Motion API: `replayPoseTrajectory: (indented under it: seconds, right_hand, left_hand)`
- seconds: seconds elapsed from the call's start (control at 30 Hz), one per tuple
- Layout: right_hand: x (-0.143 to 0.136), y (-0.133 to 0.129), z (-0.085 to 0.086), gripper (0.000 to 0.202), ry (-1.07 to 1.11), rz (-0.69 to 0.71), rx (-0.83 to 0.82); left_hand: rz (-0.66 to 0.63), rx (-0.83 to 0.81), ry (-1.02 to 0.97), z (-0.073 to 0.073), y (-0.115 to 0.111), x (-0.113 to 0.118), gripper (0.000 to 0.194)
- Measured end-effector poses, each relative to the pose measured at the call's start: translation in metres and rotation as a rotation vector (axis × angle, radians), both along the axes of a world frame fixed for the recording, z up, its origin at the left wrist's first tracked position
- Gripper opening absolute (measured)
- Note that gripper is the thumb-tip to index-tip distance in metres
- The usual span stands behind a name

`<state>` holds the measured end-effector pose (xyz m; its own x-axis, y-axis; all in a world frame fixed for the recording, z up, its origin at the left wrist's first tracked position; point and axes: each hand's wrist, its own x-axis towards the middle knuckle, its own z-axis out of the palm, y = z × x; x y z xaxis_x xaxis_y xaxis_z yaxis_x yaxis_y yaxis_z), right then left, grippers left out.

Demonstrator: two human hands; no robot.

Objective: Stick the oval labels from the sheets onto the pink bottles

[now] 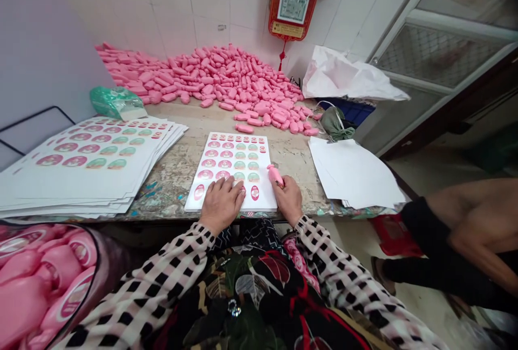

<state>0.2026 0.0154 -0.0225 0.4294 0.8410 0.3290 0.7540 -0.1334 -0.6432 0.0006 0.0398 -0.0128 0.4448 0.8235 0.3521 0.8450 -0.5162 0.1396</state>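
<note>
A sheet of stickers [238,150] lies in front of me on the worktable, with rows of pink and green labels and red ovals along its near edge. My left hand [223,199] rests on its lower part, fingers stretched out over some of the labels. Whether a label is under those fingertips is hidden. At the sheet's right edge, my right hand [288,197] is wrapped round a small pink bottle [275,175], whose narrow end points up and away from me. The bottle's lower part is covered by my fingers.
Pink bottles [226,75] are heaped along the wall. Sticker sheets [93,161] are stacked left, beside a green plastic bag [115,103]; white sheets [352,172] lie right. A sack of labelled pink bottles [44,280] stands lower left. Another person [469,231] is at the right.
</note>
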Motion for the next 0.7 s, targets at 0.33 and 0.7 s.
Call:
replayPoseTrajectory:
  seconds: [0.33, 0.7]
  right_hand:
    - [0.0108, 0.0044, -0.0046, 0.032, 0.337, -0.028, 0.201]
    - [0.0067, 0.0084, -0.005, 0.04, 0.278, -0.094, 0.116]
  left_hand:
    - [-0.005, 0.006, 0.033, 0.0002, 0.0013, -0.0001, 0.044]
    - [-0.016, 0.033, 0.053, -0.0002, 0.0023, -0.0007, 0.043]
